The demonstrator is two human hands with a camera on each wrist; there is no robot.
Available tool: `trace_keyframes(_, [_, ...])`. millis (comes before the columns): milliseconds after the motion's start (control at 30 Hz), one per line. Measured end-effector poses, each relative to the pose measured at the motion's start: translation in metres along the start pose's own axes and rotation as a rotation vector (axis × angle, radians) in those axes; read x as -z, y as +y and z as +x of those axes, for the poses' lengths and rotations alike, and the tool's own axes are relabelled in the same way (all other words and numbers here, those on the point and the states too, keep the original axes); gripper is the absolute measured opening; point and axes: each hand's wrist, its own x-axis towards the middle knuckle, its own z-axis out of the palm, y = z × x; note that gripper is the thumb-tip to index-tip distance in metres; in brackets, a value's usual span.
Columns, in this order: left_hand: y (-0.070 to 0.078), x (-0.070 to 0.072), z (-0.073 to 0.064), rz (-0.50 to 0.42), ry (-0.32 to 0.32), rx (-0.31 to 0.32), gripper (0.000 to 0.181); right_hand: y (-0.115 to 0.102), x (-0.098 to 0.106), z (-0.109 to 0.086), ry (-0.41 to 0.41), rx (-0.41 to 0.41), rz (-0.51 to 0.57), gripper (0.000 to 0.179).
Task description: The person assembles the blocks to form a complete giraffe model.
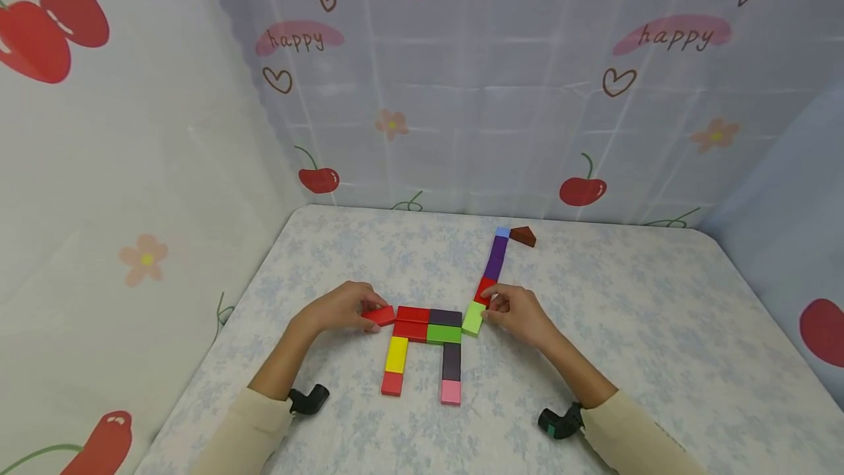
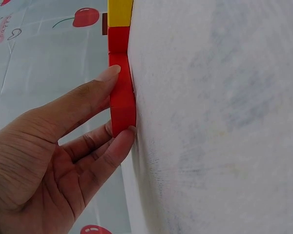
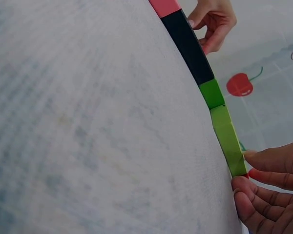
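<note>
In the head view my left hand pinches a red block, thumb on its near side and fingers on its far side. That block's right end is right by the left end of a two-row group of red blocks, a dark block and a green block. My right hand has its thumb and curled fingers around a light green block, its index finger reaching over another red block. The right wrist view shows its thumb and fingertips at the light green block's end.
Beyond the right hand, a purple block, a small blue block and a brown wedge continue the slanting line. Below the group stand two columns: yellow over red, and dark over pink. Printed curtains surround the table.
</note>
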Motion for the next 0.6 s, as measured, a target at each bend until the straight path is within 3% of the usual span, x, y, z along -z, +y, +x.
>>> trace_keyframes(367, [0.001, 0.001, 0.000, -0.022, -0.007, 0.004, 0.038, 0.001, 0.000, -0.002, 0.006, -0.009, 0.006, 0.028])
trace_keyframes(600, [-0.012, 0.012, -0.004, -0.067, 0.007, 0.007, 0.038, 0.001, -0.001, -0.003, -0.015, -0.029, 0.009, 0.028])
